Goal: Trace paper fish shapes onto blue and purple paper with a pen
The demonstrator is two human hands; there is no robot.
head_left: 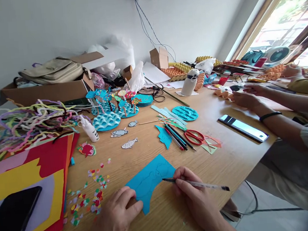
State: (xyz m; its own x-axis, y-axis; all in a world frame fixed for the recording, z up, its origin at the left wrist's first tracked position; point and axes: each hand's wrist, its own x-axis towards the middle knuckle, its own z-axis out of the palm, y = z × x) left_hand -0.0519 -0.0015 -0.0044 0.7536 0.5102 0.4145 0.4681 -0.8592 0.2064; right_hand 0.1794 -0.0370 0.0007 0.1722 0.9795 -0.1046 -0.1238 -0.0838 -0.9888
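A piece of blue paper (152, 176) with a fish outline drawn in dark line lies on the table in front of me. My left hand (121, 208) has its fingers curled at the paper's left edge and its thumb on the lower part, holding it down. Pinched in my right hand (192, 195) is a clear-barrelled pen (205, 185), its dark tip by the paper's right edge; I cannot tell whether it touches. Beyond the paper lie a blue cut-out scrap (164, 137), several pens (176, 137) and red-handled scissors (194, 138).
Paper scraps (96, 196), coloured sheets (50, 182) and a black phone (17, 217) lie left. Paper fish (130, 143), a glue bottle (89, 129) and wave-decorated discs (106, 121) stand farther back. Another person's hands (245, 98) work at right, near a second phone (243, 128).
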